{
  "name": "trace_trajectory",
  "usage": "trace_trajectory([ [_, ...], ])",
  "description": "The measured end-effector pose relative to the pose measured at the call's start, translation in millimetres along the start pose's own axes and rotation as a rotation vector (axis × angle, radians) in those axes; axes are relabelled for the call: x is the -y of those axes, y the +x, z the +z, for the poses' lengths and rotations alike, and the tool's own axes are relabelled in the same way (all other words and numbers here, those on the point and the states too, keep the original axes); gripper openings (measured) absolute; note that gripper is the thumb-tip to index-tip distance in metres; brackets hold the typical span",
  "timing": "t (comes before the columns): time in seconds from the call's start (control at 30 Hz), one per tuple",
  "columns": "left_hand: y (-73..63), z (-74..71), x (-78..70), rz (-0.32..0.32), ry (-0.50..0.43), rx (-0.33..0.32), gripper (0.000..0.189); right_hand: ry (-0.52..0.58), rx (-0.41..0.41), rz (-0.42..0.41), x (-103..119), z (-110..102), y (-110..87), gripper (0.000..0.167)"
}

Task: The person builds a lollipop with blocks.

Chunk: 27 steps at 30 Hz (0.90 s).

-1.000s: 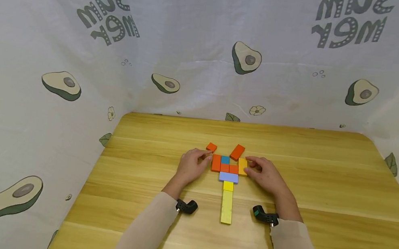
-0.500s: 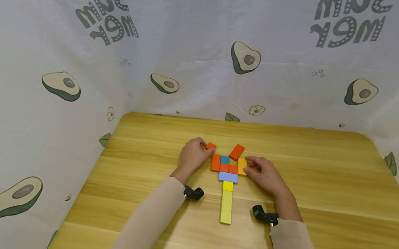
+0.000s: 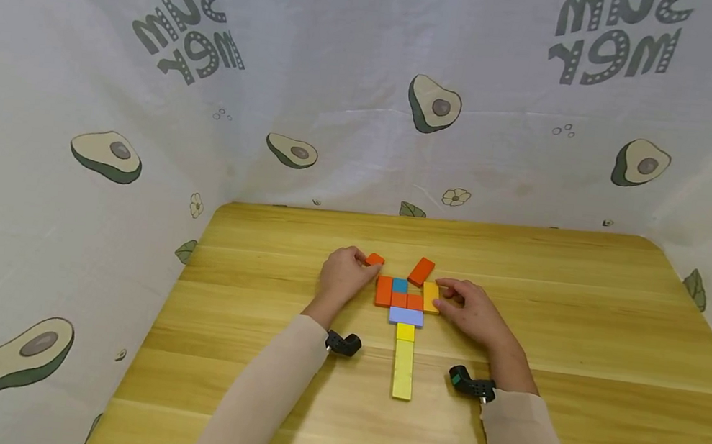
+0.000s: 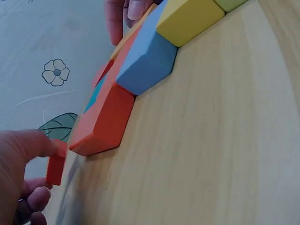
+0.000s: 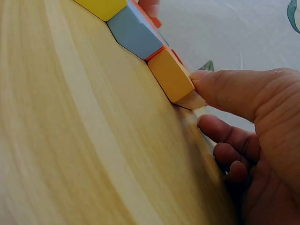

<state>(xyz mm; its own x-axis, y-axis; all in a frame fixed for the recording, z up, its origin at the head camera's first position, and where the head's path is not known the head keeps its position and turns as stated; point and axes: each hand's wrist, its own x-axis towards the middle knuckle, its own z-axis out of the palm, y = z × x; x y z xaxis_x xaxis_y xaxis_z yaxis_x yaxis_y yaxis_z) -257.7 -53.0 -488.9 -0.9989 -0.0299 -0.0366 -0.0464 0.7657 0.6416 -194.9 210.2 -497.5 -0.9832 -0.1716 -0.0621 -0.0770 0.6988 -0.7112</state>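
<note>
My left hand (image 3: 344, 276) pinches a small orange-red block (image 4: 56, 164) between thumb and fingers, behind the left end of a flat arrangement of coloured blocks. On the opposite side, my right hand (image 3: 473, 310) touches the outer side of an orange-yellow block (image 5: 171, 76) with its thumb; the other fingers are loosely bent. Between the hands lie an upright red-orange block (image 3: 384, 291), a blue square block (image 3: 399, 285) and two orange-red square blocks (image 3: 398, 299). Below them come a periwinkle block (image 3: 406, 317), a yellow square block (image 3: 406, 331) and a long yellow-green block (image 3: 403, 369).
A loose red-orange block (image 3: 421, 271) lies slanted just behind the arrangement. All the blocks are on a wooden table (image 3: 581, 311), with a white avocado-print cloth (image 3: 356, 92) hanging at its back and sides. Each wrist wears a black camera mount (image 3: 343, 344).
My left hand has moved away from me, from beside the upright red-orange block to the small orange-red block, and taken hold of it. My right hand stays at the orange-yellow block.
</note>
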Motion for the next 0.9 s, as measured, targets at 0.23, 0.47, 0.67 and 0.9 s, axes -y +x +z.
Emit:
trace_trajectory([
  [0.23,-3.5,0.8,-11.9,0.233,-0.058,0.125,0.039,-0.001,-0.002,0.010,1.0,-0.6,-1.8,0.048],
  [0.47,-9.3,3.6,-20.4,0.524,0.084,0.294,0.039,0.000,0.006,0.007,0.2,-0.4,-1.9,0.048],
  [0.67,-12.4,6.8,-23.1,0.561,0.153,0.331,0.040,0.004,0.010,0.000,-0.5,-0.6,-2.5,0.048],
  [0.9,-11.8,9.4,-27.1,0.565,0.220,0.322,0.041,0.003,0.006,0.017,2.5,0.4,-3.7,0.048],
])
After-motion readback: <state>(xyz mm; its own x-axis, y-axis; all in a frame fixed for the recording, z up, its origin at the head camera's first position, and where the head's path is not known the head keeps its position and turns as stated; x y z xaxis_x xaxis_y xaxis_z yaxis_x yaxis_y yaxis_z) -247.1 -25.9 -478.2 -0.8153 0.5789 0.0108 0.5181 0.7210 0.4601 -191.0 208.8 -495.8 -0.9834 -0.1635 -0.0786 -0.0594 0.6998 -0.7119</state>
